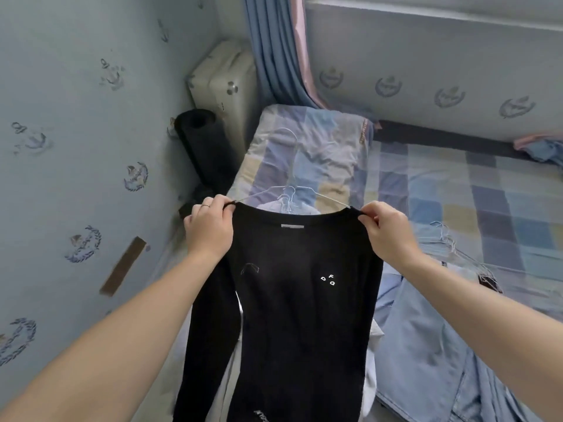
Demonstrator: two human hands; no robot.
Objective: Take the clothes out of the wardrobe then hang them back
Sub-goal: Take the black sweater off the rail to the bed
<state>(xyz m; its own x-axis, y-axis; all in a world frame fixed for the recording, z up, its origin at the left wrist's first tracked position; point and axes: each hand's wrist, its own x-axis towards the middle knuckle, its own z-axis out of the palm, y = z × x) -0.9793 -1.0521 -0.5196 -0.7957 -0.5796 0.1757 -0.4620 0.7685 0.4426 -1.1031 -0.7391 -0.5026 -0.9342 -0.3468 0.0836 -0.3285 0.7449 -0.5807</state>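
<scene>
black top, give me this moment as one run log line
left hand: pinches shoulder | right hand: pinches shoulder | black top: on wire hanger

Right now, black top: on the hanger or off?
On. The black top hangs from a wire hanger whose arms run into both shoulders; the left hand and right hand pinch the shoulder edges.

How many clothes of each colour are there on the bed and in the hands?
Black: 1, the black top that the left hand and right hand hold up by its shoulders.
White: 1, the white garment behind it.
Light blue: 1, the light blue garment on the bed.
Total: 3 that I can tell.
</scene>
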